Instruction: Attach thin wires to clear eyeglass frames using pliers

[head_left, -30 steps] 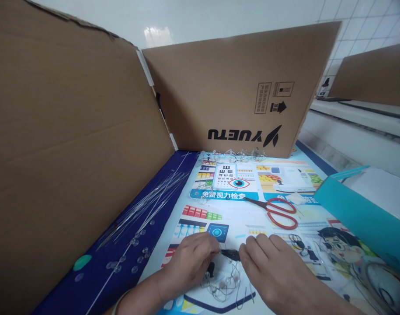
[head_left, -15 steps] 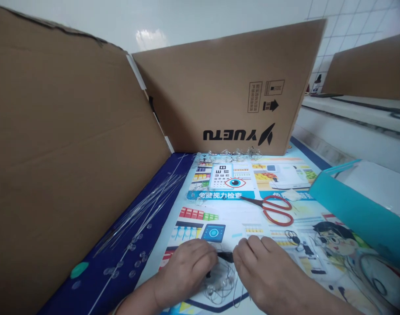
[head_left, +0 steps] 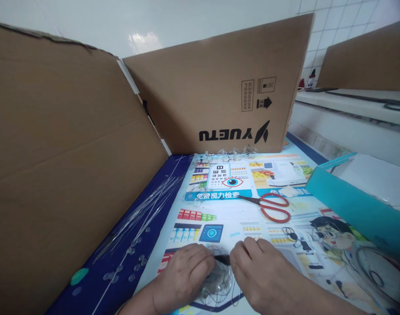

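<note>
Closed fingers of my left hand pinch one end of a short black strip. The other end goes into my right hand, also closed, so the strip spans the small gap between them. Beneath both hands lies a loose tangle of thin wire with clear beads, partly hidden by my left hand. Beyond them rest red-handled scissors, blades pointing left. Black cord loops lie to the right of my right hand.
Cardboard panels stand at the back and left. Long thin wires and several clear beads lie on the blue strip at left, near a green disc. A teal box sits at right. Beaded wire lines the back panel.
The view has shifted slightly. Both hands stay closed on the black strip, which now tilts a little more down to the right; the hands have barely moved.
</note>
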The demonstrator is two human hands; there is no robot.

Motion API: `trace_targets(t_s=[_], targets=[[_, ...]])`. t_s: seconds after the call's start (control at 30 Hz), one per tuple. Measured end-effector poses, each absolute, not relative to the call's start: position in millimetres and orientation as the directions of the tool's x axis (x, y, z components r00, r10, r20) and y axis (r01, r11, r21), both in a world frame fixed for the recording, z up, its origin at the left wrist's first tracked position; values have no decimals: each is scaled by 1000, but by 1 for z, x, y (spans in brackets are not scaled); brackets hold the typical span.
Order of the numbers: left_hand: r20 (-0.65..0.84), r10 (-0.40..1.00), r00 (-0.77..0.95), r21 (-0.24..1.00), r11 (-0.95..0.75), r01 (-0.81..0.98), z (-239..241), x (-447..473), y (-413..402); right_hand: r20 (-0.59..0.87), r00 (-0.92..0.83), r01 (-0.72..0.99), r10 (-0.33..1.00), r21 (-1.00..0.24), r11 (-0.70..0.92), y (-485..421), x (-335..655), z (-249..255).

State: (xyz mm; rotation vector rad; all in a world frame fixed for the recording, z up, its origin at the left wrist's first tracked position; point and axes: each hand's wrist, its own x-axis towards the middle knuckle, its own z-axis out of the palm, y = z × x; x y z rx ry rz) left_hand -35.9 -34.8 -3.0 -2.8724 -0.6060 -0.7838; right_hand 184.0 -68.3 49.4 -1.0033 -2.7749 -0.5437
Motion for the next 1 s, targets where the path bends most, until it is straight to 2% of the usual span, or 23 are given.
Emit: trace_targets(t_s=[0.47,0.53,0.7,0.87,1.0], targets=[[509,356,783,82,-926,368,2,-35,-32,260,-744,668,616,285,687,-65,189,44],[543,414,731,165,-905,391,2,-34,-29,271,-732,681,625,288,673,-63,191,41],[534,593,603,483,-799,358,2,-32,-25,311,-711,702,630,267,660,-59,195,34],[463,667,583,629,-711,314,2,-31,-23,321,-706,707,632,260,658,-57,195,34],[399,734,549,693,-634,344,1,-31,-23,323,-721,692,613,285,663,-56,195,34]])
